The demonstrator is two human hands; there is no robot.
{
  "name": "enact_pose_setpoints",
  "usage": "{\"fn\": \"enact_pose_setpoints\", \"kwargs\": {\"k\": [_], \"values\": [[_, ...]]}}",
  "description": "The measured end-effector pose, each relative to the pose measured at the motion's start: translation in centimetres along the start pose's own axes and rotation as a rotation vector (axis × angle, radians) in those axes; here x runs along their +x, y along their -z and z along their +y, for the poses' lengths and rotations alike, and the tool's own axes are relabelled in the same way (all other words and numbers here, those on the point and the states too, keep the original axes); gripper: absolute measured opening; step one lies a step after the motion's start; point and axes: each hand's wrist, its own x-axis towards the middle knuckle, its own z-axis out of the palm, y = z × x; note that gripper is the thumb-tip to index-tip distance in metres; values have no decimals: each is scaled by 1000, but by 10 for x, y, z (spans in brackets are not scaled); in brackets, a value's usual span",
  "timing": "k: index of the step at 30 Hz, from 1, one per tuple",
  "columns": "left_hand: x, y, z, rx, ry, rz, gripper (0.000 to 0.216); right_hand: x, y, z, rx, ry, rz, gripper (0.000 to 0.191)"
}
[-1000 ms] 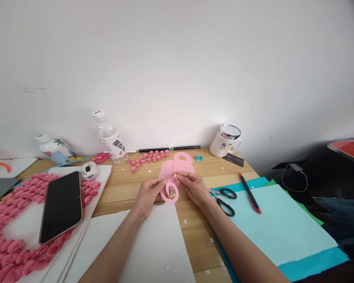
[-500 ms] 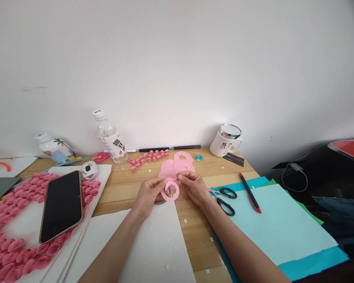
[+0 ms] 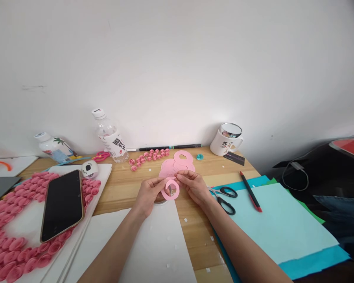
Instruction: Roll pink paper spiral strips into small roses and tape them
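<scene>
A pink paper ring [image 3: 176, 192] hangs between my hands, above the top edge of a white sheet [image 3: 162, 236]. My left hand [image 3: 149, 192] pinches its upper left side. The fingertips of my right hand [image 3: 193, 184] are closed at its upper right edge, where the exact grip is hard to make out. Just behind the fingers lies a loose pile of pink paper rings [image 3: 184, 158]. Small rolled pink paper roses [image 3: 149, 157] sit to the left of that pile, and one teal paper roll [image 3: 200, 157] to its right. A roll of tape [image 3: 161, 203] is partly hidden beneath the ring.
Black-handled scissors [image 3: 228, 192] and a pen [image 3: 250, 192] rest on coloured paper [image 3: 277, 224] at right. A mug [image 3: 224, 141] and bottle [image 3: 113, 141] stand along the wall. At left, a phone [image 3: 61, 206] lies on a board of pink roses [image 3: 26, 255].
My right fingertips have shifted slightly left and up along the ring's edge. The ring and my left hand stay almost where they were.
</scene>
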Motion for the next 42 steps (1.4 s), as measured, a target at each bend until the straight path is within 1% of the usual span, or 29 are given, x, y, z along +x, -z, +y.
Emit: {"fn": "enact_pose_setpoints", "kwargs": {"k": [4, 7, 13, 20, 25, 28, 32, 38, 42], "values": [[0, -1, 0, 12, -2, 9, 27, -1, -1, 0, -34, 30, -18, 15], [1, 0, -2, 16, -1, 13, 28, -1, 0, 0, -47, 47, -1, 15], [2, 2, -3, -4, -20, 8, 28, 0, 1, 0, -65, 21, -5, 17], [0, 0, 0, 12, -5, -5, 28, -1, 1, -1, -94, 48, -5, 15], [1, 0, -1, -9, -20, 2, 27, -1, 0, 0, -50, 37, 1, 15], [1, 0, -1, -50, -11, 14, 29, 0, 0, 0, -36, 20, -26, 18], [0, 0, 1, -72, -17, 38, 26, 0, 1, 1, -41, 12, -54, 23], [1, -1, 1, -26, -21, 26, 25, 0, 2, 1, -60, 15, -35, 18], [0, 0, 0, 16, -17, -8, 29, -2, 1, -1, -88, 30, -44, 15]]}}
